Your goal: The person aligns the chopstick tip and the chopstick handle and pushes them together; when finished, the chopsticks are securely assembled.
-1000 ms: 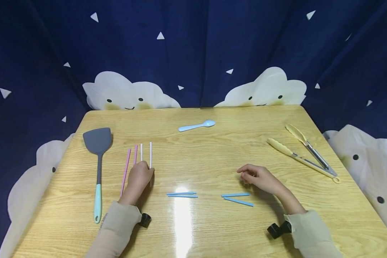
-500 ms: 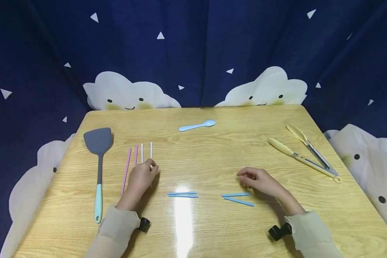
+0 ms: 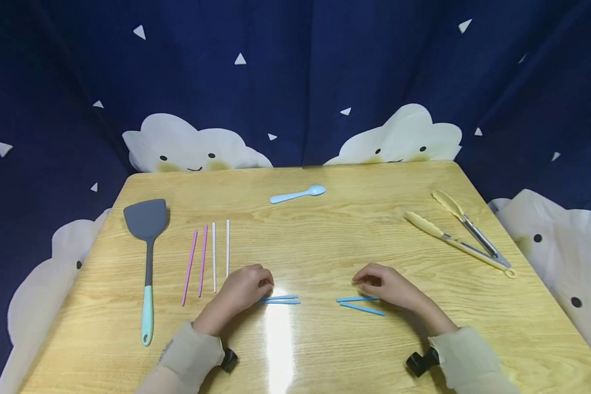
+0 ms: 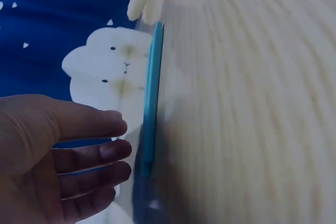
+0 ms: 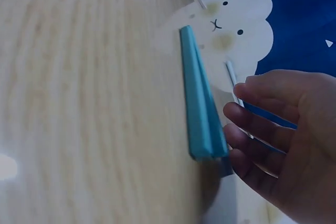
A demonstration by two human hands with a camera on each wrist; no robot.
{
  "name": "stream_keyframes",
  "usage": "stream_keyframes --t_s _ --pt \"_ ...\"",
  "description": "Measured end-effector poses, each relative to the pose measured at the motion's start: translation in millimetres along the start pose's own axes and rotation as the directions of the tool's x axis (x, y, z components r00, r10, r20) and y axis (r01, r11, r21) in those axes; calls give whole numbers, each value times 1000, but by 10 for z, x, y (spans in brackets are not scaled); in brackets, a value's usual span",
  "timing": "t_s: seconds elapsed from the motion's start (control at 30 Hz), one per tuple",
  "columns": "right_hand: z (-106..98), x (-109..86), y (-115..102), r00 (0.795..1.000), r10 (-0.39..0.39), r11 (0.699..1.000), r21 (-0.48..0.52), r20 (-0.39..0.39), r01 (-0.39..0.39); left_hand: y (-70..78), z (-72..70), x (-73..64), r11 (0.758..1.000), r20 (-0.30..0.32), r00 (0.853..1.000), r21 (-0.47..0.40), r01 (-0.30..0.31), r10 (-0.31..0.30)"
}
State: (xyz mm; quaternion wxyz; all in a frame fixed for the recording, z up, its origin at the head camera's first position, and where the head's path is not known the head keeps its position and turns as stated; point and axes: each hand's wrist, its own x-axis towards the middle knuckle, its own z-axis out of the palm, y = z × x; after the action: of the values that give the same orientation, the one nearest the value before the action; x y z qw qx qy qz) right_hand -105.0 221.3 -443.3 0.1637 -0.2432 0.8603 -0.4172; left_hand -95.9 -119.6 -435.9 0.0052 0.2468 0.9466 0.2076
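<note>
My left hand [image 3: 243,285] is over the left end of two blue sticks [image 3: 287,302] lying close together on the table. In the left wrist view its fingers are loosely bent beside the blue sticks [image 4: 152,98], with nothing between them. Across from it, my right hand [image 3: 388,285] hovers by another pair of blue sticks [image 3: 362,309], which spread in a narrow V. Its relaxed fingers [image 5: 262,124] are beside that pair in the right wrist view and hold nothing. Two pink sticks [image 3: 203,260] and two white sticks [image 3: 214,257] lie in a row left of my left hand.
A grey spatula [image 3: 146,219] with a mint handle lies on the left of the wooden table [image 3: 315,350]. At the back is a light blue spoon [image 3: 297,194]. Spread yellow tongs [image 3: 465,241] lie at the right. A dark blue curtain [image 3: 285,82] hangs behind.
My left hand has left the white sticks and moved right and nearer, to the left blue pair. The right hand has lowered slightly toward its blue pair.
</note>
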Motion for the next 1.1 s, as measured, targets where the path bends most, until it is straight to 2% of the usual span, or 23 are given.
stream_keyframes --t_s 0.1,0.23,0.3,0.47,0.63,0.93,1.1 --pt "41 -13 17 1000 0 1000 14 22 -1 11 49 5 998 8 998 4 -59 59" --pt "85 -18 33 999 -11 1000 -2 39 11 11 101 9 991 -12 991 17 -132 132" --pt "98 -23 40 999 -35 999 -28 37 36 16 114 17 989 -17 989 10 -148 148" --pt "127 -17 31 996 -86 984 -154 31 90 29 125 30 989 -2 989 -18 -145 145" --pt "139 6 8 995 -94 961 -261 10 94 50 118 45 990 17 990 -8 -143 143" --pt "153 10 8 990 -142 943 -305 -7 133 66 113 56 986 32 986 -12 -164 164" --pt "164 6 4 990 -137 937 -325 -4 129 68 121 61 986 40 985 -29 -166 167"
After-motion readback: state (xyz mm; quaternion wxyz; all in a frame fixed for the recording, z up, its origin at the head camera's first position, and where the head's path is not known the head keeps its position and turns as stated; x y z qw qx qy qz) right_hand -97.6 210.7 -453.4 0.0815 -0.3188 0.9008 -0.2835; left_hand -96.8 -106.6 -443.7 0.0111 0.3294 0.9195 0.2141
